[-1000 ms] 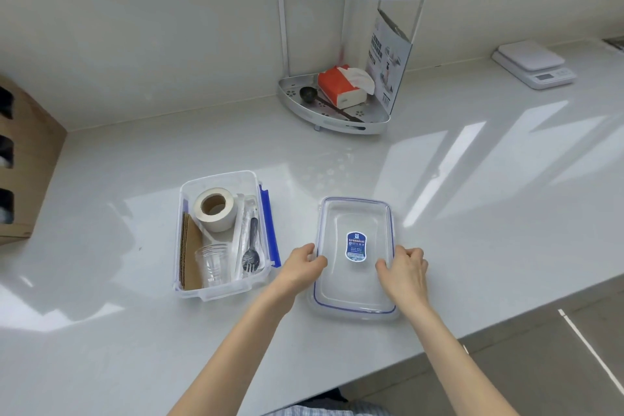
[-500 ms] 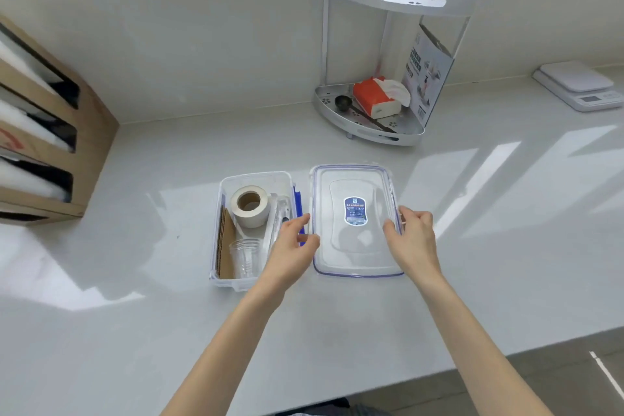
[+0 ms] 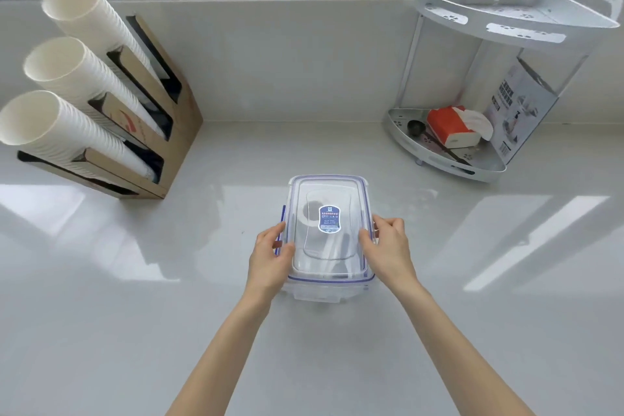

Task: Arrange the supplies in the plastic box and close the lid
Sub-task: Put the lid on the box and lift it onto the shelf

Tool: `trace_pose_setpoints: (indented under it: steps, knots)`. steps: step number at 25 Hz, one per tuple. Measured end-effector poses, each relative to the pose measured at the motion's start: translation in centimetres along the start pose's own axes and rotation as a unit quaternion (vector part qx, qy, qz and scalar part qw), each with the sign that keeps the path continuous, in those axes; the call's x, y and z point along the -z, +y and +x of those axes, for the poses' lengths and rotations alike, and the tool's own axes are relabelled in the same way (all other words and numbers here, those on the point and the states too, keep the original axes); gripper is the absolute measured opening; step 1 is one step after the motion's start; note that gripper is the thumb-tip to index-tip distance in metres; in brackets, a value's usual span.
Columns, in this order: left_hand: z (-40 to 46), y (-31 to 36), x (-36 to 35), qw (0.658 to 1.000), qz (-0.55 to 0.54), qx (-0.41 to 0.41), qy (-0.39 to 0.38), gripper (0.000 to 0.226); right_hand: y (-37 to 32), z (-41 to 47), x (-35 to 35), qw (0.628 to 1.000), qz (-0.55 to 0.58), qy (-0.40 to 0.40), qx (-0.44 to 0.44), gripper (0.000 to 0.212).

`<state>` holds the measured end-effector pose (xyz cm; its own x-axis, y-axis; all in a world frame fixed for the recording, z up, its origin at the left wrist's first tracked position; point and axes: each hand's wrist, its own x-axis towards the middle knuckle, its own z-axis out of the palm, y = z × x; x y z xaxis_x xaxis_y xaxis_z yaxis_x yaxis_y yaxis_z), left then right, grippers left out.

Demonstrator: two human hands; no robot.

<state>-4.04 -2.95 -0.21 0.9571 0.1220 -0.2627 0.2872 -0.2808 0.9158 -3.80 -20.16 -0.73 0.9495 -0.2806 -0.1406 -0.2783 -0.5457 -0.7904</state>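
Since half a second ago the lid (image 3: 329, 228) has gone from lying on the worktop (image 3: 472, 280) beside the box (image 3: 315, 294) to sitting on top of it, and both hands have travelled with it. Now the left hand (image 3: 270, 257) grips the lid's left long edge, thumb on top, fingers curled over the blue latch on that side. Opposite it, the right hand (image 3: 388, 246) holds the right long edge the same way, so the lid and box lie squarely between the two palms. Lid and box run lengthwise away from the person, short ends toward the near edge of the worktop and toward the window wall. They stand around the middle of the worktop, well apart from the cup holder (image 3: 101, 105) at the back left and the corner rack (image 3: 472, 111) at the back right. Through the clear lid a roll of tape (image 3: 309, 213) shows faintly; the other contents are too blurred to tell.
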Motion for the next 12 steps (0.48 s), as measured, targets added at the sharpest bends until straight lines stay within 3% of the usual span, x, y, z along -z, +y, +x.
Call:
trace_pose_setpoints:
  steps: [3, 9, 12]
  knots:
    - [0.7, -0.7, 0.3, 1.0, 0.016, 0.002, 0.019, 0.041, -0.5, 0.3, -1.1, 1.0, -0.002, -0.019, 0.007, 0.014]
    - [1.5, -1.0, 0.1, 0.999, 0.027, 0.01, 0.021, 0.041, -0.4, 0.2, -1.7, 1.0, -0.007, -0.015, 0.0, 0.009]
    - [1.6, -1.4, 0.0, 0.999, 0.043, 0.0, 0.019, 0.041, -0.4, 0.0, -1.5, 1.0, -0.003, -0.031, -0.005, 0.023]
